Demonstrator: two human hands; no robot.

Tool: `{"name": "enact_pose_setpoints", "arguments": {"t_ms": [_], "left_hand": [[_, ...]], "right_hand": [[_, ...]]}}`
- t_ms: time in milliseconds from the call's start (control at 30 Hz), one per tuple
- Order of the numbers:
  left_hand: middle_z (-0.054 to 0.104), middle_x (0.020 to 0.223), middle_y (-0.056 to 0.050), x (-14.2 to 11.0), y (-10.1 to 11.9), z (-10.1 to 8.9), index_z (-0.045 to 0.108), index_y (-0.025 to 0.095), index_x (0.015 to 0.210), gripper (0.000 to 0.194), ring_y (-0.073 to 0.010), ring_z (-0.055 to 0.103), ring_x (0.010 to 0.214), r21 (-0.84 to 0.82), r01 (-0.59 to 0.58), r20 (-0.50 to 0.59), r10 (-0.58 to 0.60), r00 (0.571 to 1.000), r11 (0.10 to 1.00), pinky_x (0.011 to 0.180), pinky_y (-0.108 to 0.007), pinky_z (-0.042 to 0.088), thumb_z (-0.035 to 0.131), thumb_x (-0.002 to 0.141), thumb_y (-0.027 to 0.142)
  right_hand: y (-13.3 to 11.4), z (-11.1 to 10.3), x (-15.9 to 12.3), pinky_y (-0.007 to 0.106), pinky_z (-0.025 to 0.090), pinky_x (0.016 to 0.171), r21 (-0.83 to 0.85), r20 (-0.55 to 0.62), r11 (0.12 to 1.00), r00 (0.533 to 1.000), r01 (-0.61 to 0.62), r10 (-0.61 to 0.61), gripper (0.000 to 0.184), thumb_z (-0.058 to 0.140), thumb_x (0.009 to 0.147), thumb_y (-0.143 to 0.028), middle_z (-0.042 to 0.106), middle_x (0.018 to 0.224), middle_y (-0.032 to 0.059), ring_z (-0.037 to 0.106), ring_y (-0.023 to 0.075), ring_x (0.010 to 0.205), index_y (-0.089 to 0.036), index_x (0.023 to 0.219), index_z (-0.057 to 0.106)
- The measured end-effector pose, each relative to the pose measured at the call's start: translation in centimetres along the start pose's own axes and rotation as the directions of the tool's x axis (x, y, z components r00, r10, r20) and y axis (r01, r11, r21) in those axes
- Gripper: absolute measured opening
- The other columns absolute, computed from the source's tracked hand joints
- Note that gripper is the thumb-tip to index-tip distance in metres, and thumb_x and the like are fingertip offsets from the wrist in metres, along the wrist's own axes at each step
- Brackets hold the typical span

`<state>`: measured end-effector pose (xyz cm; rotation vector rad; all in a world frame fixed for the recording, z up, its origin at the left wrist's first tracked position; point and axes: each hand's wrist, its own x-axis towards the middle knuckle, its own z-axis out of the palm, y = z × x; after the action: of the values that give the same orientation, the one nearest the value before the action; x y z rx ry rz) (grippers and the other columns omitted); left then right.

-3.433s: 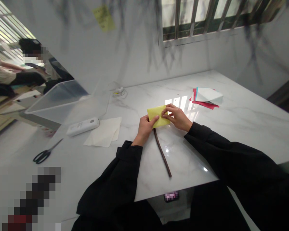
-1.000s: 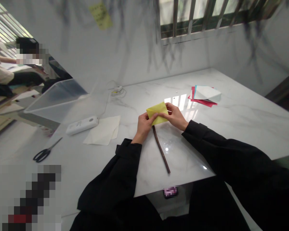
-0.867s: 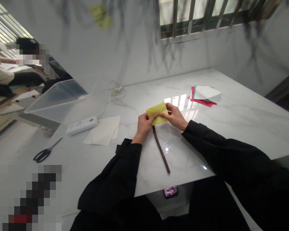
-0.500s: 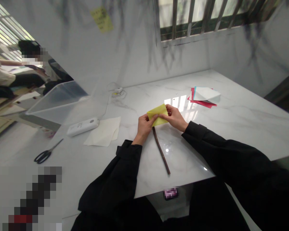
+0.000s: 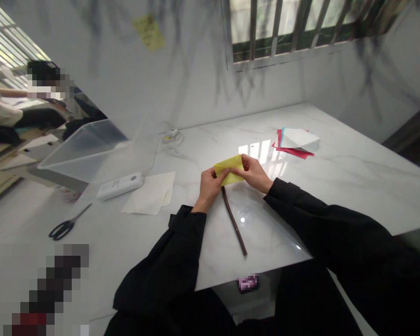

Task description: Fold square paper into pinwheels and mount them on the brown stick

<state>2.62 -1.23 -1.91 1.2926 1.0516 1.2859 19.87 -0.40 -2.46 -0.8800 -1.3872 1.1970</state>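
While both our hands meet at the middle of the worktop (image 5: 353, 182), we have the yellow paper (image 5: 232, 163) stretched between them, its long axis running from side to side and its right end a little farther from us. Our left hand (image 5: 209, 189) is clamped on the left end, and our right hand (image 5: 255, 174) is clamped on the right one; we see both thumbs on the near face, their tips close together, with other fingers tucked behind. Neither hand is clearly nearer, since the paper spans the gap between them. A crease seems to cross it on the slant.

Just below its near edge we see the dark stick (image 5: 234, 221), which slants towards us and to the right. Its far end lies nearer our left hand and disappears at the paper's edge, so we cannot tell whether the two touch. To our left are the pale sheets (image 5: 149, 193) and the scissors (image 5: 66, 227); farther off to our right sits the stack of coloured papers (image 5: 298, 139), well apart from both hands.
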Motion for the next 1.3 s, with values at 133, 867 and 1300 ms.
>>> {"name": "enact_pose_setpoints", "arguments": {"t_ms": [133,867,1300], "left_hand": [[0.078,0.083,-0.007,0.0,-0.1,-0.1,0.08,0.013,0.089,0.053,-0.0199,0.069,0.076,0.02,-0.009,-0.003,0.009,1.0,1.0,0.075,-0.033,0.057,0.092,0.066,0.06],[0.077,0.096,-0.009,0.6,0.2,-1.1,0.076,0.017,0.103,0.048,-0.0205,0.07,0.079,0.033,-0.019,-0.041,0.02,0.999,0.999,0.073,-0.033,0.055,0.081,0.079,0.058],[0.072,0.087,-0.004,0.2,0.4,-1.5,0.075,0.025,0.12,0.049,-0.0215,0.064,0.075,0.619,-0.059,-0.107,0.158,0.982,0.783,0.08,-0.034,0.049,0.077,0.072,0.017]], "right_hand": [[0.1,0.0,0.0,0.041,0.06,0.088,-0.008,-0.005,1.0,1.0,0.0,0.0,0.05,0.085,0.074,-0.061,0.076,0.103,0.0061,0.072,0.0245,0.097,-0.024,0.098,0.062],[0.7,-1.8,0.6,0.048,0.063,0.094,0.113,0.036,0.983,0.989,-0.144,0.14,0.053,0.093,0.067,-0.054,0.082,0.104,0.0089,0.077,0.0281,0.095,-0.018,0.102,0.079],[1.1,-4.8,1.5,0.047,0.064,0.094,0.209,0.12,0.945,0.966,-0.251,0.23,0.048,0.099,0.058,-0.047,0.083,0.101,0.0083,0.078,0.0286,0.092,-0.02,0.093,0.083]]}}
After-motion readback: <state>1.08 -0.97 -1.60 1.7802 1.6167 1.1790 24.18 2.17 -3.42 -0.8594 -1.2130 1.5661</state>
